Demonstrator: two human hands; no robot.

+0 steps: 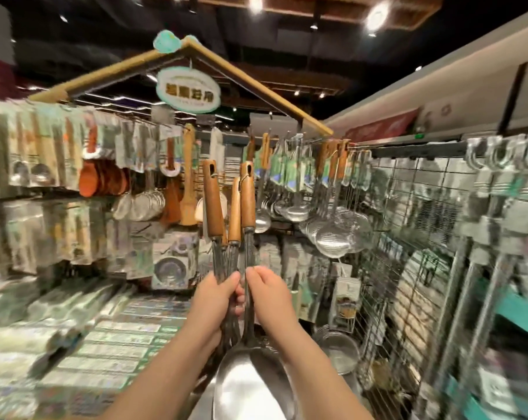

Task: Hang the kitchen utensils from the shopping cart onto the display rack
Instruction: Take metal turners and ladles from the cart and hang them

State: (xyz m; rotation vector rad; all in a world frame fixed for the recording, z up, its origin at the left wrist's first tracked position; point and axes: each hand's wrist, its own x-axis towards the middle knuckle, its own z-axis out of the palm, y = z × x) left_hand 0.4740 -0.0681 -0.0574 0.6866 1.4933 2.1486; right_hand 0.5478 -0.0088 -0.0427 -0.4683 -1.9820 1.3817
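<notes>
Hands raised close together in mid-view, around a bundle of long utensils (230, 207), wooden handles pointing up.

Likely step: separating one utensil from the bundle, ready for the display rack (414, 201). To do it well:
- Keep the bundle steady in the left hand.
- Draw the chosen shaft clear of the others.
- Lift to bring the hole at the handle top onto a free hook.
- Slide it fully on before letting go.
- Aim for the row of similar wooden-handled strainers (332, 241) hanging to the right.
- Mind the heavy bowl end, likely to swing against neighbours.

Left hand (218, 295): fingers and thumb curled firmly round several metal shafts, below the wooden handles.

Right hand (268, 294): right beside the left, thumb and fingers pinching the rightmost shaft, under the rightmost handle (247, 201). Neither hand spread.

Large steel ladle bowl (250, 386) low between the forearms, near the bottom edge.

Rack ahead of the bundle and apart from it, not yet touched. Shopping cart not clearly in view. Heavy blur across the shelves. Oval sign (188, 89) overhead, lettering unreadable.
</notes>
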